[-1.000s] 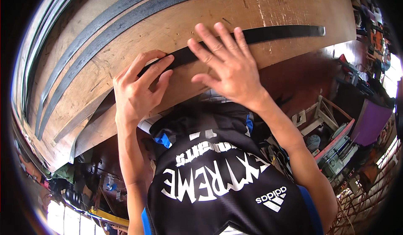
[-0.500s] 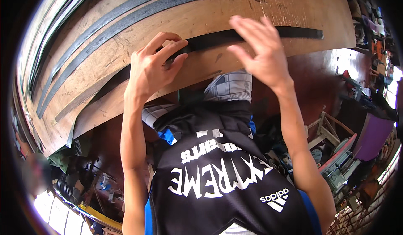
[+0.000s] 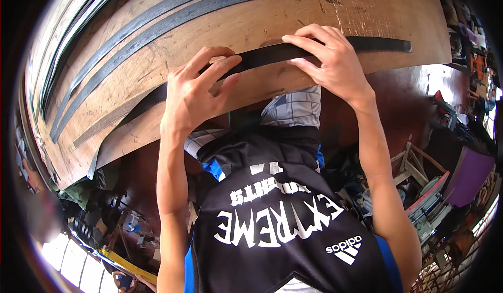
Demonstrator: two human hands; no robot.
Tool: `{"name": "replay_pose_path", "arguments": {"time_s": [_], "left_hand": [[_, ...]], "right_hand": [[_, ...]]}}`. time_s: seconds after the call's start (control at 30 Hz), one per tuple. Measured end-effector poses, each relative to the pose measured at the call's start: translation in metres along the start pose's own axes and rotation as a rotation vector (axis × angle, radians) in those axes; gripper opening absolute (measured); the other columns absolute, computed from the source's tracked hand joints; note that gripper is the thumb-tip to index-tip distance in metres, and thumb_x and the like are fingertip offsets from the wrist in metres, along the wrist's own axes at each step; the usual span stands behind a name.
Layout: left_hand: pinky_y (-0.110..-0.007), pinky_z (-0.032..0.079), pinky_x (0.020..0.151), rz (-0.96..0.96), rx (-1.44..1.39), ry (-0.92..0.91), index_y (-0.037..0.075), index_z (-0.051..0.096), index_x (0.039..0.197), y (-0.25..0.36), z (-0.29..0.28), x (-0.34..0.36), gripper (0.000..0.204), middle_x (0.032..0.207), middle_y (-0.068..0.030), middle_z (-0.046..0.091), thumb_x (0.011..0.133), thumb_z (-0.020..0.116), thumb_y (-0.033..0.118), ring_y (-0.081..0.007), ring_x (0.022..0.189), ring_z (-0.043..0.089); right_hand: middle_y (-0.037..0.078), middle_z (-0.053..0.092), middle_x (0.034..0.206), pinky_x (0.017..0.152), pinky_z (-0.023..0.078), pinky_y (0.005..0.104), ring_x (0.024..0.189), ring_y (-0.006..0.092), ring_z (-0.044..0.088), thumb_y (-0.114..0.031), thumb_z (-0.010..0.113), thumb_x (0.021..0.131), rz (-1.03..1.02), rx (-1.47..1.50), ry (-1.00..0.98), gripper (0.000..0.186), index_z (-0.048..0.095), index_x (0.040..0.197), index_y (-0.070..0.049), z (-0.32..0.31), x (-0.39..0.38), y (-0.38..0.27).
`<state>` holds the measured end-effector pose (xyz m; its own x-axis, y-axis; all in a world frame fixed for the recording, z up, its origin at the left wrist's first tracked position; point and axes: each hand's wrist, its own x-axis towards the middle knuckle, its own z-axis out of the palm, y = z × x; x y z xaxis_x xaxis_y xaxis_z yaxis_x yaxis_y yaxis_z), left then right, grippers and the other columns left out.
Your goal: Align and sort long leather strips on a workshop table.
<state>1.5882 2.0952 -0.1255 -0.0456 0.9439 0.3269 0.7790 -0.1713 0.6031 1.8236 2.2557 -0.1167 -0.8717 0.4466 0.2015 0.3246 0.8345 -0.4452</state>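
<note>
A long black strip (image 3: 264,56), leather-like, lies along the near edge of the wooden table (image 3: 385,15). My left hand (image 3: 193,86) is curled over it left of the middle, thumb and fingers closed on its two edges. My right hand (image 3: 335,65) pinches the strip farther right, thumb on the near edge and fingers on the far edge. Beyond my right hand the strip lies flat to its right end. Left of my left hand it lifts and twists, its tail hanging over the near table edge.
Two more dark strips (image 3: 204,5) run in a curve across the far part of the table. Stacked strips or sheets (image 3: 78,28) line the far left. At the right stand a wooden frame (image 3: 411,164) and a purple panel (image 3: 470,175). A person (image 3: 124,281) shows at lower left.
My right hand has come down from above the strip and closed on its edges. My left hand has stayed at about the same place on the strip.
</note>
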Motion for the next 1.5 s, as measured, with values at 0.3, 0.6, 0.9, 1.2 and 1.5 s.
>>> {"name": "replay_pose_path", "arguments": {"time_s": [0.3, 0.6, 0.9, 1.2, 1.5], "left_hand": [[-0.037, 0.058, 0.088, -0.216, -0.017, -0.211, 0.010, 0.075, 0.118, 0.001, -0.037, 0.008, 0.047, 0.115, -0.0105, 0.072, 0.073, 0.083, 0.001, -0.0293, 0.102, 0.072], [-0.037, 0.057, 0.084, -0.220, -0.030, -0.273, 0.009, 0.075, 0.116, 0.005, -0.029, 0.022, 0.043, 0.110, -0.0108, 0.071, 0.074, 0.080, 0.000, -0.0297, 0.096, 0.071], [-0.038, 0.057, 0.084, -0.240, -0.121, -0.256, 0.009, 0.073, 0.118, 0.003, -0.032, 0.019, 0.045, 0.109, -0.0120, 0.071, 0.075, 0.082, 0.005, -0.0304, 0.095, 0.071], [-0.033, 0.052, 0.071, -0.653, 0.229, -0.476, 0.009, 0.070, 0.109, -0.013, -0.098, -0.005, 0.042, 0.078, -0.0071, 0.068, 0.074, 0.089, 0.022, -0.0242, 0.067, 0.064], [-0.039, 0.054, 0.081, -0.384, -0.103, -0.302, 0.012, 0.064, 0.129, -0.010, -0.041, 0.006, 0.053, 0.087, -0.0101, 0.069, 0.081, 0.083, 0.022, -0.0280, 0.084, 0.068]], "right_hand": [[0.002, 0.063, 0.106, 0.093, 0.046, 0.0375, 0.099, 0.0240, 0.059, -0.018, 0.083, 0.078, 0.065, 0.105, -0.007, 0.038, 0.074, 0.114, -0.011, 0.002, 0.000, 0.014], [0.003, 0.061, 0.107, 0.096, 0.039, 0.0397, 0.101, 0.0244, 0.056, -0.021, 0.081, 0.080, -0.130, 0.243, 0.013, 0.042, 0.070, 0.120, -0.013, 0.040, 0.028, -0.001], [0.001, 0.060, 0.108, 0.098, 0.038, 0.0407, 0.102, 0.0223, 0.056, -0.028, 0.081, 0.079, -0.082, 0.202, 0.000, 0.037, 0.069, 0.111, -0.014, 0.046, 0.027, -0.006], [-0.001, 0.060, 0.103, 0.097, 0.039, 0.0394, 0.097, 0.0211, 0.056, -0.027, 0.080, 0.077, -0.085, 0.191, 0.038, 0.034, 0.070, 0.107, -0.016, 0.048, 0.025, -0.004], [0.001, 0.061, 0.105, 0.097, 0.040, 0.0402, 0.099, 0.0226, 0.057, -0.024, 0.079, 0.077, -0.102, 0.186, 0.063, 0.033, 0.070, 0.108, -0.015, 0.053, 0.024, -0.014]]}}
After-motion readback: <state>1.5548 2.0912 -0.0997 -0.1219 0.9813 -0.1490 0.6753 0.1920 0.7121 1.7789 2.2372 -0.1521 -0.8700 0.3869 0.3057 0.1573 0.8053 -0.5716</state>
